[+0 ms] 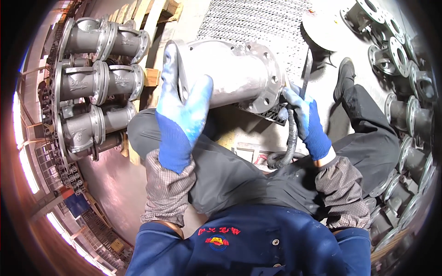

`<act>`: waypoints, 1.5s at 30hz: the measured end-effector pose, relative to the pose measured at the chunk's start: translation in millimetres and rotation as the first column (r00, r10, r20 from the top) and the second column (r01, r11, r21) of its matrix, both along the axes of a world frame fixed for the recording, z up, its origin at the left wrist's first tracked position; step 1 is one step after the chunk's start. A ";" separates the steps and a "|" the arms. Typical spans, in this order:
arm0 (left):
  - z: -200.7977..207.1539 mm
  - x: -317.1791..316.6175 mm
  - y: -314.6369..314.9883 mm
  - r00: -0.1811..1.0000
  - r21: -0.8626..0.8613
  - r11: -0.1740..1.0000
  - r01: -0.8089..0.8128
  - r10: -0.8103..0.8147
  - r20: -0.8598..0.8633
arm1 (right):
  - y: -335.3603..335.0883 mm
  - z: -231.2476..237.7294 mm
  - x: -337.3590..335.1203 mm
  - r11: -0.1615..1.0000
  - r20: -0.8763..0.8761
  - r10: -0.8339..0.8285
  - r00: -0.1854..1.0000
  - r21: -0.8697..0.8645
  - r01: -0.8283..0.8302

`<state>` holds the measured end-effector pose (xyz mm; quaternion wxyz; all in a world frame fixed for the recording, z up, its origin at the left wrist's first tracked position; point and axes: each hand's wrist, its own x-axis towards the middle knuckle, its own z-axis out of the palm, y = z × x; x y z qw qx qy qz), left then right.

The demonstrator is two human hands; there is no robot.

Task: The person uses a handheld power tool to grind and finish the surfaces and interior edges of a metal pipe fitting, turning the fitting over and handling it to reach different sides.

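A grey cast-metal flanged valve body (225,76) lies on its side in front of me, its upper face glaring in the light. My left hand (182,103), in a blue-and-white work glove, grips its left flange, fingers along the outer face and thumb toward the barrel. By the right flange, my gloved right hand (301,110) is closed around a slim hand tool. The tool's body is mostly hidden by the fingers. A black ribbed hose (292,138) hangs below that hand. Beside the fingers, a dark flat bar (307,71) stands up.
Similar flanged bodies (83,83) are stacked at the left near a wooden pallet (154,27). More flanged castings (398,60) stand along the right. Metal mesh grating (253,20) lies beyond the workpiece, with a pale round disc (324,27) beside it. My legs spread around the work.
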<state>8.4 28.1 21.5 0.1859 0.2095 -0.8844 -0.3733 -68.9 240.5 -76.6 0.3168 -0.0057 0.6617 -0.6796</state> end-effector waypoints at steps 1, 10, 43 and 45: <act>-1.9 3.3 1.5 0.999 -0.052 0.998 0.022 -0.023 -0.027 | -0.2 2.8 3.5 0.998 0.093 -0.061 0.994 -0.026 0.063; -13.5 20.3 13.7 0.980 0.006 0.992 0.123 -0.120 -0.161 | -14.5 60.2 22.8 0.991 0.129 -0.118 0.985 -0.040 0.124; -11.9 -19.6 -45.6 0.928 -0.660 0.708 0.251 -0.370 -0.043 | -16.8 -52.3 -6.3 0.933 0.161 -0.306 0.938 -0.143 0.329; -5.0 -26.2 -68.2 0.861 -0.659 0.642 0.392 -0.508 0.017 | -31.8 -58.0 -2.9 0.947 0.162 -0.243 0.957 -0.172 0.269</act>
